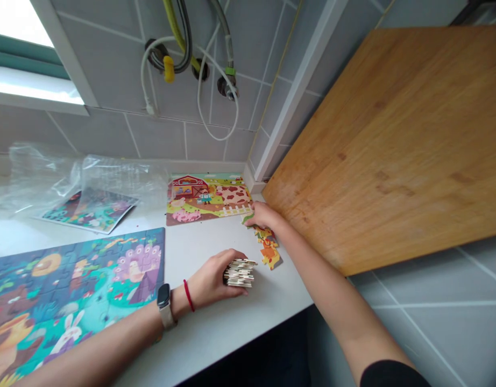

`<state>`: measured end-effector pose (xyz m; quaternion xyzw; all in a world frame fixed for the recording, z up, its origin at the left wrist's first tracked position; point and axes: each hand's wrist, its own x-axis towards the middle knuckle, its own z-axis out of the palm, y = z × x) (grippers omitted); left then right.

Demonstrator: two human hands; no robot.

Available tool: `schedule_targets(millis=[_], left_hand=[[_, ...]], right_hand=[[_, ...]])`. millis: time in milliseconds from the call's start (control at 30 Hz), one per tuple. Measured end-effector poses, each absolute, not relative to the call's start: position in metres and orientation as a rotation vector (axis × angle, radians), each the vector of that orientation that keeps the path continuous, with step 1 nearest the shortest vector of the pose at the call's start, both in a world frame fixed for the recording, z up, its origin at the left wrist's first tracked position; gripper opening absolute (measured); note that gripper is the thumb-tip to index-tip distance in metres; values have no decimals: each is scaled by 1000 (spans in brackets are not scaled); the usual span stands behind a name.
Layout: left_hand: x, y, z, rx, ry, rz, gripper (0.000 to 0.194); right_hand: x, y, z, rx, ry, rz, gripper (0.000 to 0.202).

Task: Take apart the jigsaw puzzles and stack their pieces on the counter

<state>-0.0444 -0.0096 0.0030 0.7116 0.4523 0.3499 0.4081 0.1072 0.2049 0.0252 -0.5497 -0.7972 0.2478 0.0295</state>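
My left hand (221,277) is wrapped round a thick stack of puzzle pieces (240,273), edges facing right, over the white counter. My right hand (263,216) reaches to the right corner of the farm picture (207,198), its fingers closed around a green puzzle piece (248,219). Just below that hand, several yellow and orange puzzle pieces (269,250) lie on the counter. To the left is a large jigsaw puzzle (90,293) with a rabbit and other animals, its pieces fitted together.
Clear plastic wrapping (119,174) partly covers a small picture sheet (90,212) at the back left. A large wooden board (401,156) leans along the right side. Hoses and a white cable (221,137) hang from the tiled wall. The front edge of the white counter (272,306) runs diagonally.
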Motion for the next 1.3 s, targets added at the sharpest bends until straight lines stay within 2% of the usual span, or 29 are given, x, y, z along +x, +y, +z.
schedule_targets(millis=[267,467,633,767,867,967,1067,1167,1300], left_hand=[[-45,-8,3,1847,1116,992,52],[-47,-9,-2,1841,1209,1059,56],[-47,-7,-7,1847,1231,1066,54],[-46,-7,-10,1867,1191,1047,59],[-45,-9,-10,1805,1244,1008,59],[-44,-10,-9,1720,1231,997,71],[-44,-10,-8,1672,1205,1006,83],[-45,-8,-5,1711,1245,978,71],[-45,-7,-3,1756,1265,955,60]], right_hand=[[123,200,21,-1720,-2177,1017,20],[138,162,37,-1510,-1999,1387,27],[151,118,30,-1219,-2045,1650,33],[160,106,22,-1022,-2221,1488,23],[173,114,23,-1034,-2277,1300,20],[190,127,25,-1293,-2225,962,26],[203,133,22,-1484,-2338,728,45],[207,128,20,-1492,-2457,666,60],[206,118,22,-1504,-2441,733,67]])
